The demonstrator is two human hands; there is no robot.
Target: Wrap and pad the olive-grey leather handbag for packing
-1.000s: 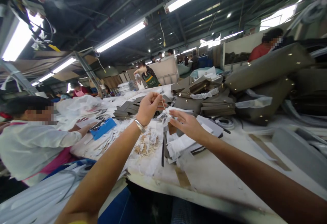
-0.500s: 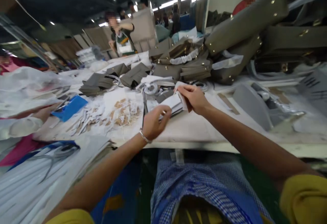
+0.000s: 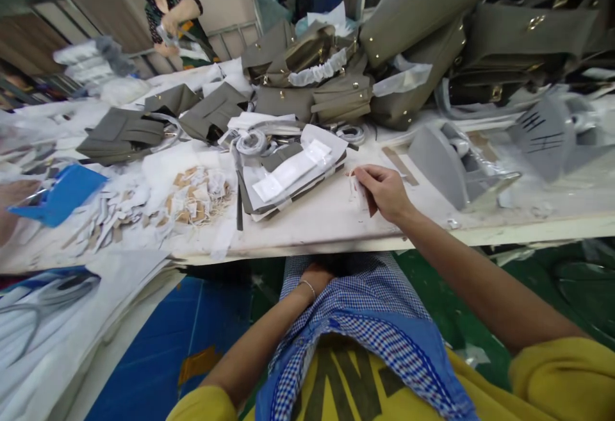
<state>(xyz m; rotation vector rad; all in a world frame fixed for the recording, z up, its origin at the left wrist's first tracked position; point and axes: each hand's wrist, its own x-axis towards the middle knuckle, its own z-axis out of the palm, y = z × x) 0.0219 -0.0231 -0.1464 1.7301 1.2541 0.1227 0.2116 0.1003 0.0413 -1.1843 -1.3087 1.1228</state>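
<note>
Between the thumb and fingers of my right hand (image 3: 385,195) is a small bunch of white and brown hang tags (image 3: 360,197) with thin string, held just above the tabletop. My left hand (image 3: 317,276) is down at my lap against the blue checked apron (image 3: 346,299), below the table edge; its fingers are hidden. To the left of my right hand, a flat grey-olive bag piece with white sheets (image 3: 331,142) lies on the table, and a clear-wrapped white packet (image 3: 293,170) rests on top.
Olive handbags (image 3: 432,17) are heaped at the back right. Loose tags (image 3: 195,193) and paper strips (image 3: 108,216) lie left, near a blue piece (image 3: 72,193) by another person's hand (image 3: 14,206). Grey curved panels (image 3: 439,165) stand right. A co-worker (image 3: 173,17) stands across the table.
My left hand has dropped from the table to my lap. My right hand, still holding the tags, has moved clear of the white sheets and packet. The view has tilted downward.
</note>
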